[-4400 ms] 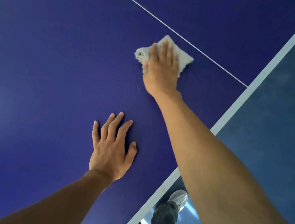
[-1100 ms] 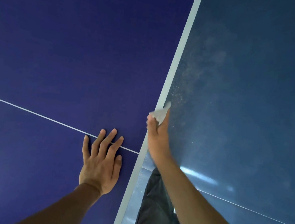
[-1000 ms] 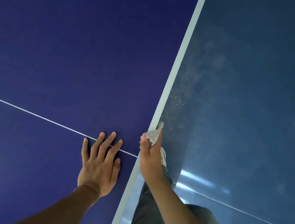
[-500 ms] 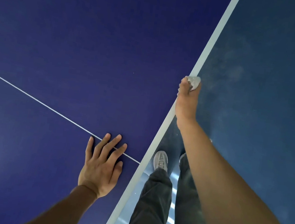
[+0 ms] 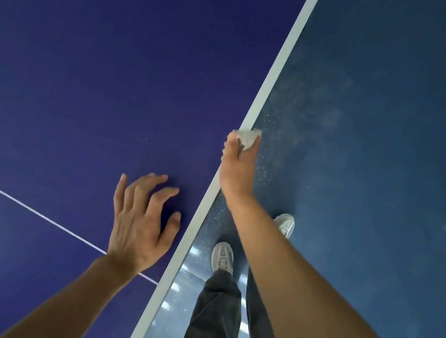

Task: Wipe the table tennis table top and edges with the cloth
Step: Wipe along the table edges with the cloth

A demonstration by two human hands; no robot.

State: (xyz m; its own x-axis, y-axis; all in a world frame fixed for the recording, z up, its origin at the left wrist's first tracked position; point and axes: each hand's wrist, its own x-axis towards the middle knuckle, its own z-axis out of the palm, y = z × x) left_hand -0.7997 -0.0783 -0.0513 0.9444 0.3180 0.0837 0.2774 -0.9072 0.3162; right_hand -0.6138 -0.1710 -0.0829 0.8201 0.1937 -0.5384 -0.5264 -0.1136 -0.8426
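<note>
Your left hand (image 5: pixel 139 223) went from flat to loosely curled, empty, over the dark blue table top (image 5: pixel 87 64). Your right hand (image 5: pixel 237 168) grips the crumpled white cloth (image 5: pixel 247 138) on the white edge (image 5: pixel 275 70), with grey sneakers (image 5: pixel 222 256) below.

On my feed I see the flat, deep violet-blue table tennis table top (image 5: pixel 87 64) carrying one thin white painted line (image 5: pixel 38 213) and a pale grey-white edge band (image 5: pixel 276 70). The crumpled off-white fabric cloth (image 5: pixel 246 139) is plain. The glossy dark teal-blue floor (image 5: pixel 392 135) is speckled with pale flecks and streaked by white glare. The charcoal fabric trousers (image 5: pixel 211 324) are plain, and the lace-up shoes (image 5: pixel 222 256) are light grey.
</note>
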